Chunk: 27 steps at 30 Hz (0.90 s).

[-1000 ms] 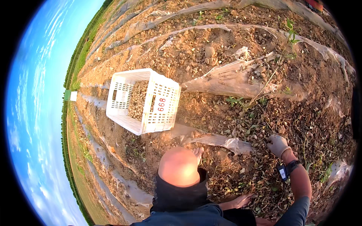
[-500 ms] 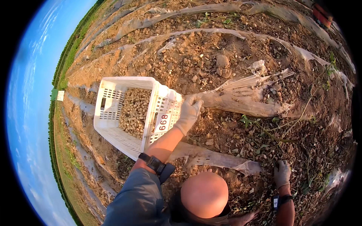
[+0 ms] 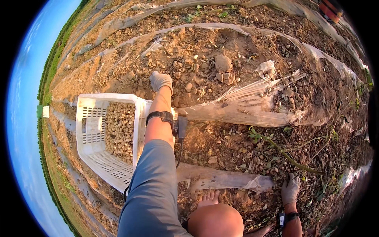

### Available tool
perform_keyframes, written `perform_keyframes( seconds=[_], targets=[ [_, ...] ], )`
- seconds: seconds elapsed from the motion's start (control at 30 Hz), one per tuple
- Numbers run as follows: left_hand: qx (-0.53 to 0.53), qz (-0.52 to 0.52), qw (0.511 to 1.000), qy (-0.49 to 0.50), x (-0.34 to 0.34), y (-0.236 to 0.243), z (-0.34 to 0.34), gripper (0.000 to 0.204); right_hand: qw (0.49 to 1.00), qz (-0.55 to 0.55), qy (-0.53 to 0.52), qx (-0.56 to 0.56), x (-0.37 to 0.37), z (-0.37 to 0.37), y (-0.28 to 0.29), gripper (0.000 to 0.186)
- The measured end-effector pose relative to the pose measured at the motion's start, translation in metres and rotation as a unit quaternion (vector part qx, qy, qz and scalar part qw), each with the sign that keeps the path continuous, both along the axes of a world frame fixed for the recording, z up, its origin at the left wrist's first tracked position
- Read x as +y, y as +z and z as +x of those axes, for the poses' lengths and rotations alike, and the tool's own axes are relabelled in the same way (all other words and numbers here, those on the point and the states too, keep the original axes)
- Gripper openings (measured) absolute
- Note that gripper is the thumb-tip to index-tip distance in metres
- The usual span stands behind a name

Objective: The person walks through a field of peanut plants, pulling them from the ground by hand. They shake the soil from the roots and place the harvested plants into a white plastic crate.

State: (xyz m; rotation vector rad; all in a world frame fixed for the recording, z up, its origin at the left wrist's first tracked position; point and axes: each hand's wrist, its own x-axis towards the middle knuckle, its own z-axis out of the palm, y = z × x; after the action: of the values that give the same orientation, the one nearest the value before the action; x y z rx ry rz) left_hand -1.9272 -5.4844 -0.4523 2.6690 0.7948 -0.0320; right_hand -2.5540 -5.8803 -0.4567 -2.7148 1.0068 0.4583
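Note:
My left hand, in a pale work glove, reaches past the far side of a white plastic crate, low over the soil. Its fingers are curled in, and whatever they may hold is hidden. Inside the crate lies a heap of small tan pods that look like peanuts. My left forearm crosses in front of the crate's right end and covers part of it. At the lower right my right hand, gloved too, is down on the leaf litter with its fingers bent toward the ground and the thumb apart.
Torn strips of plastic film run along the rows, one of them near my bare foot. Green stems lie above my right hand. Clods are scattered beyond. A red object stands at the far right.
My left hand has moved from the crate's right end, away and to the left, over the soil beyond it. The crate appears lower and farther left. My right hand stays near the same ground.

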Motion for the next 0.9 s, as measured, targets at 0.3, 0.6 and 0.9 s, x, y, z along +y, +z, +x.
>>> perform_keyframes(
  seconds=[0.3,0.6,0.9],
  targets=[
    [0.05,-0.013,0.986,0.161,0.006,-0.019,0.021,0.044,0.999,0.015,-0.021,0.022,-0.001,0.002,-0.005,0.051],
    [-0.293,0.001,0.945,-0.147,-0.021,-0.01,0.006,0.025,0.999,0.03,-0.018,0.009,-0.002,0.002,-0.004,0.052],
    [-0.1,0.005,0.899,-0.426,-0.124,0.011,-0.002,0.033,0.993,-0.05,0.049,-0.09,-0.001,-0.007,-0.017,0.037]
  ],
)
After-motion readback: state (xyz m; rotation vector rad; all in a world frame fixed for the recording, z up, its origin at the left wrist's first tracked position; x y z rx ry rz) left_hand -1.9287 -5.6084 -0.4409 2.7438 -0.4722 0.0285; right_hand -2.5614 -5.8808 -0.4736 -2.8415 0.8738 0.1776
